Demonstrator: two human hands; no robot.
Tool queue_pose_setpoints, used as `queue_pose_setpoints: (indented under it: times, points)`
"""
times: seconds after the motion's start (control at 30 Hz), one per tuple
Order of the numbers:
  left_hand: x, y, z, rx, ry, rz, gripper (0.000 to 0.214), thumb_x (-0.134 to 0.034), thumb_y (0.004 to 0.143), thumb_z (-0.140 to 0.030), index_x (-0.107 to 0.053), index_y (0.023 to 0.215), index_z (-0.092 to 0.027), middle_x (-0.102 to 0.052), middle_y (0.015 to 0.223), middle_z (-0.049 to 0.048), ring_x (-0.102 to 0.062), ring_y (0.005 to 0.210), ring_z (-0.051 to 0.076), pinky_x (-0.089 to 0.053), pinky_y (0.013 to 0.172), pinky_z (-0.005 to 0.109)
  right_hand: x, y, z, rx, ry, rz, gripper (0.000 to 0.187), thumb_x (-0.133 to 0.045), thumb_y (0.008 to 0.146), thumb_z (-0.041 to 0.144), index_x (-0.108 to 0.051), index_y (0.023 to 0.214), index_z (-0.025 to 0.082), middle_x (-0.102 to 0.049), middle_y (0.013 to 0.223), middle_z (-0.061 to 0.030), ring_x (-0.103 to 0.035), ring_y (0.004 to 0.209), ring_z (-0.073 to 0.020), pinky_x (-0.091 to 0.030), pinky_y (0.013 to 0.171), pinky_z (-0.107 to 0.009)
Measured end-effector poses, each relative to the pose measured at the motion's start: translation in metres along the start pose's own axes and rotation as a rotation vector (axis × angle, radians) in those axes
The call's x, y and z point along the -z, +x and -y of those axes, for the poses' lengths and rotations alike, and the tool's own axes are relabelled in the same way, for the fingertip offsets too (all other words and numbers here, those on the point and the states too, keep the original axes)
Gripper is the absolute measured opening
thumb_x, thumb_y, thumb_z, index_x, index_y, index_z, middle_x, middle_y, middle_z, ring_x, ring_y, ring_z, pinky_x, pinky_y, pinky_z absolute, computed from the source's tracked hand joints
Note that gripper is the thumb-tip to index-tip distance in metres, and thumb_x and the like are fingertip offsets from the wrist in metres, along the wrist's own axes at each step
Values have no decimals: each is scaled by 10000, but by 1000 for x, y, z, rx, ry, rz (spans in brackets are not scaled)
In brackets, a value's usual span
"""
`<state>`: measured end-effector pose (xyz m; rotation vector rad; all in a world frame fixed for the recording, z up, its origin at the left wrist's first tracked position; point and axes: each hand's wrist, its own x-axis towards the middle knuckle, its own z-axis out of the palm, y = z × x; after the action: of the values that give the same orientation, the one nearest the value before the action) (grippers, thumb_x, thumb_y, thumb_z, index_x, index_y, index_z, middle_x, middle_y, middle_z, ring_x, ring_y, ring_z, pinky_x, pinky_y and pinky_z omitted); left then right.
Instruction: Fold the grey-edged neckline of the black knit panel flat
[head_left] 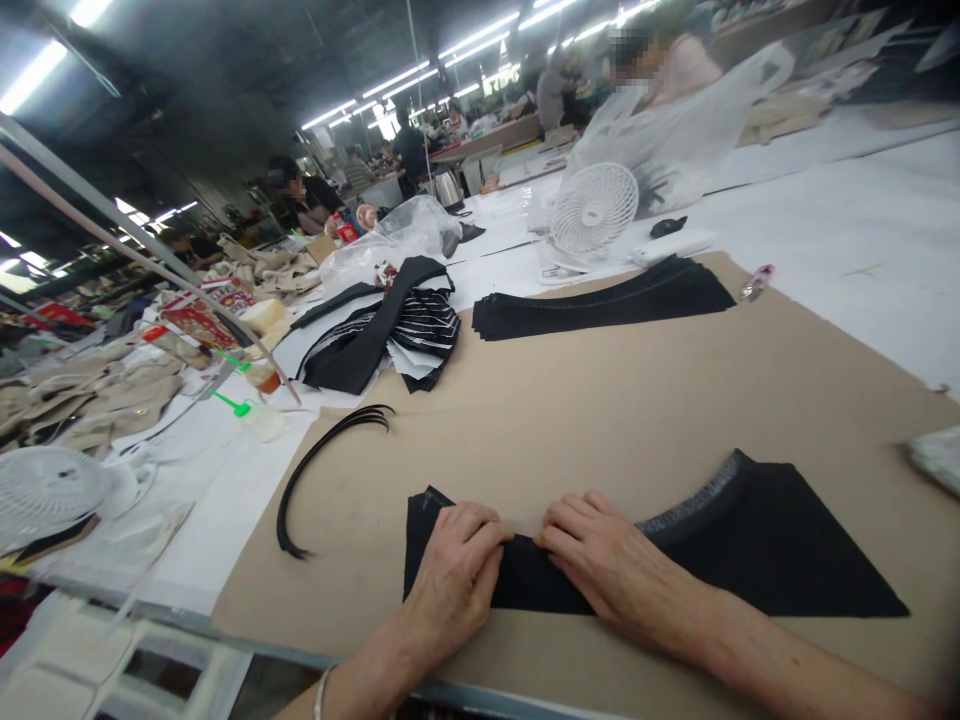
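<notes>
A broad sheet of brown kraft paper point(637, 400) covers the white table. Near its front edge lies a flat black fabric panel with a curved, grey-stitched upper edge point(765, 550), well apart from a stack of long black fabric pieces point(600, 305) at the far side. The left hand point(454, 575) and right hand point(607, 560) rest palm-down on the panel's left half, fingers bent and fingertips nearly meeting at its upper edge, pressing rather than clasping, with thin curved black strips point(315, 465) just left.
</notes>
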<state>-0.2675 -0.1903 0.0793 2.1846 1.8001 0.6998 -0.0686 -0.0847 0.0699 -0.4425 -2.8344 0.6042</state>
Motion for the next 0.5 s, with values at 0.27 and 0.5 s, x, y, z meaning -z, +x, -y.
queue_pose_setpoints:
  times: [0.27,0.5]
  points:
    - [-3,18,-6,-197,254,95,176,-443,905,-81,-597,909,-166,-579,910,43,-500,858,178,-396,803,337,1,0,2,-24,-1,-52,196,-443,888,59,-578,947,188,-559,910,-44,-480,857,-203,-326,810,-365]
    - [-1,20,-5,-361,395,130,210,-380,955,-122,-580,895,-144,-564,884,51,-475,834,178,-390,819,341,2,-2,3,-31,10,-42,185,-428,895,63,-565,915,186,-557,909,-45,-471,854,-202,-327,812,-369]
